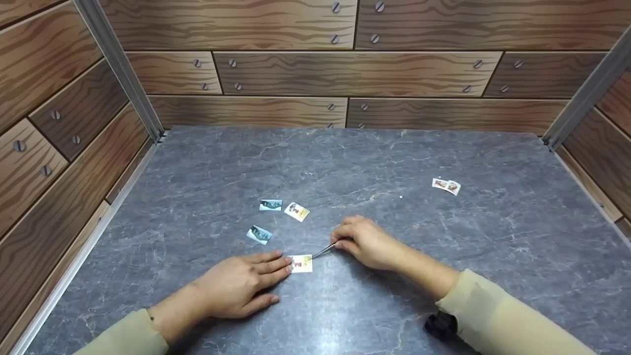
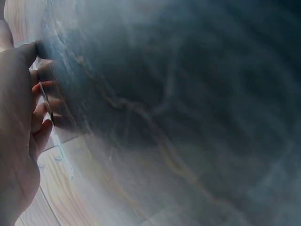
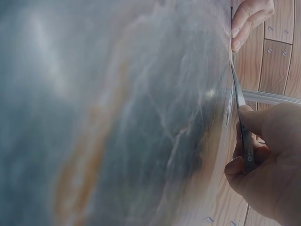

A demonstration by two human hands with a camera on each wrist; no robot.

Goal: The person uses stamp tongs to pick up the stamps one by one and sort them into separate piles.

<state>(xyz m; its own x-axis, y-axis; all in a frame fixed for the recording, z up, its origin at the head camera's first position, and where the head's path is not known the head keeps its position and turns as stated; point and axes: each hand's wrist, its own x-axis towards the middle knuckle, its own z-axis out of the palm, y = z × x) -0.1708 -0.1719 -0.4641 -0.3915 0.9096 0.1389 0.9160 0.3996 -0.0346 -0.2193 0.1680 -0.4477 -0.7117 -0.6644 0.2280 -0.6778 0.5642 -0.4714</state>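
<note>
My right hand (image 1: 367, 242) pinches a pair of metal tweezers (image 1: 324, 251), also seen along their length in the right wrist view. Their tips are right at the upper right corner of a white stamp (image 1: 303, 265) with a yellow and red picture. From the left, my left hand (image 1: 236, 283) lies palm down, its straight fingers resting on that stamp's left edge and covering part of it. Behind it lie two teal stamps (image 1: 260, 234) and a second yellow-and-red stamp (image 1: 297, 211), apart from each other.
Two red-and-white stamps (image 1: 452, 187) lie together at the far right. A tiny white scrap (image 1: 401, 196) sits left of them. Wood-patterned walls (image 1: 360, 74) with grey corner posts stand along the back and sides of the grey marbled table (image 1: 369, 162).
</note>
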